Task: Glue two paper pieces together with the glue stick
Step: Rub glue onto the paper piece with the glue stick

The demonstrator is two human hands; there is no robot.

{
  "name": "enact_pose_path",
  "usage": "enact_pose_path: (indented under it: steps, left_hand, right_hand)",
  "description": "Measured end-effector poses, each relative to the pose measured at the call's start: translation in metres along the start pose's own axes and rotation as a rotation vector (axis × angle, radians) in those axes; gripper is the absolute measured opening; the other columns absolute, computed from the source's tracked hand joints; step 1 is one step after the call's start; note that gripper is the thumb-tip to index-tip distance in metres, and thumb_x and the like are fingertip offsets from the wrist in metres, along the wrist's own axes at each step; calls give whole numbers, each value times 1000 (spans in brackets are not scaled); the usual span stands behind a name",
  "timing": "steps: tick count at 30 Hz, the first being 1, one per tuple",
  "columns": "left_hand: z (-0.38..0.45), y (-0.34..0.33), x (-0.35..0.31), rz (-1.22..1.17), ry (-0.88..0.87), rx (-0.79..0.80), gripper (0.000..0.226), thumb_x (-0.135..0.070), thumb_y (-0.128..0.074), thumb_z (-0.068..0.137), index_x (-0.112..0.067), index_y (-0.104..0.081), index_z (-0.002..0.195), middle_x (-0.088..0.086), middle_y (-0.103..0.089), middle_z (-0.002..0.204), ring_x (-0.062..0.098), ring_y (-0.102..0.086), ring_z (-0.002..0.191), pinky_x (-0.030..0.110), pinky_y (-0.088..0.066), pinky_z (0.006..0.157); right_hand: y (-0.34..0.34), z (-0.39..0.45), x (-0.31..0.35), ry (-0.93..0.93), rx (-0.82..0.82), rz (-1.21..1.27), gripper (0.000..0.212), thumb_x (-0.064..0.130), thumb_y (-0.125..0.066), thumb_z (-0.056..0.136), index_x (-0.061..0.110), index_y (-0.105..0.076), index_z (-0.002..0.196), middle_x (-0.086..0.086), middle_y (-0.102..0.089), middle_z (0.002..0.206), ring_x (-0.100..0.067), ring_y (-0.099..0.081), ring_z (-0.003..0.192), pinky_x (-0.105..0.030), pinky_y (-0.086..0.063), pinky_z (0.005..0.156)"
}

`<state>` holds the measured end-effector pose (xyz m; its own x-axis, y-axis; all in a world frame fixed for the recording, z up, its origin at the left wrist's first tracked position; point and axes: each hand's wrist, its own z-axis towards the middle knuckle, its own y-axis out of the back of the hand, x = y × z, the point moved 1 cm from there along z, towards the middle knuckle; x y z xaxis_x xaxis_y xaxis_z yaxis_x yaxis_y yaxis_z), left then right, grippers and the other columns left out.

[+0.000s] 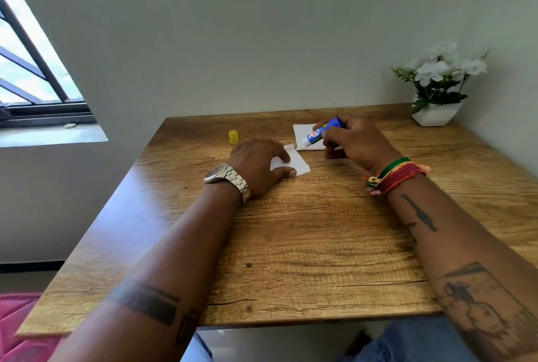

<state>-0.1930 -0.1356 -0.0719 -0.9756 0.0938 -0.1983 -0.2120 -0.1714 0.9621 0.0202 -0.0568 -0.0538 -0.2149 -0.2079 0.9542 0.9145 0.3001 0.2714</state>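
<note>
left hand [256,165]: fingers spread, pressing small paper piece [300,162] flat on tabletop [291,230] | right hand [353,140]: closed around uncapped glue stick [320,131], tip angled down over second paper piece [302,136] | yellow cap [233,136]: upright, beyond left hand

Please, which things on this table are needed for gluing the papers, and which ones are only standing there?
Needed:
- glue stick, held in the right hand
- yellow cap, off the stick
- near paper, under the left hand
- far paper

Only standing there:
- flower pot, at the table's far right corner
</note>
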Motion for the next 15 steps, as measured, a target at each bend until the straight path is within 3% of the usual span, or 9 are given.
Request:
enact_pose_path:
  steps: [2, 4, 10, 15]
  left_hand:
    - [0, 2, -3, -18, 0, -35, 33, -51, -49, 98, -32, -70, 115, -6, -67, 126, 22, -57, 119, 40, -43, 100]
    - [0, 2, -5, 60, 5, -79, 33, -43, -43, 102, -31, -71, 114, -7, -68, 120, 21, -57, 116, 39, -42, 96]
    - [2, -3, -7, 209, -5, -101, 29, -47, -53, 95, -41, -69, 118, -17, -58, 137, 24, -40, 131, 46, -20, 106]
    - [6, -5, -7, 229, 15, -68, 34, -52, -52, 95, -39, -67, 122, -10, -62, 135, 23, -42, 135, 47, -14, 108]
  right_hand:
    - [-1, 0, 0, 6, -8, 11, 21, 13, -61, 90, 18, -78, 102, -9, -67, 84, -13, -63, 64, -37, -63, 73]
    - [-3, -1, 0, 0, 3, -8, 20, 14, -61, 90, 19, -78, 101, -10, -68, 85, -15, -63, 66, -40, -63, 74]
    - [-6, -1, 1, 9, -2, -82, 18, 18, -61, 92, 23, -75, 102, -10, -70, 85, -19, -65, 69, -42, -63, 75]
    - [-6, 0, 0, 8, -4, -124, 19, 19, -61, 93, 21, -72, 108, -9, -70, 86, -17, -65, 68, -36, -62, 69]
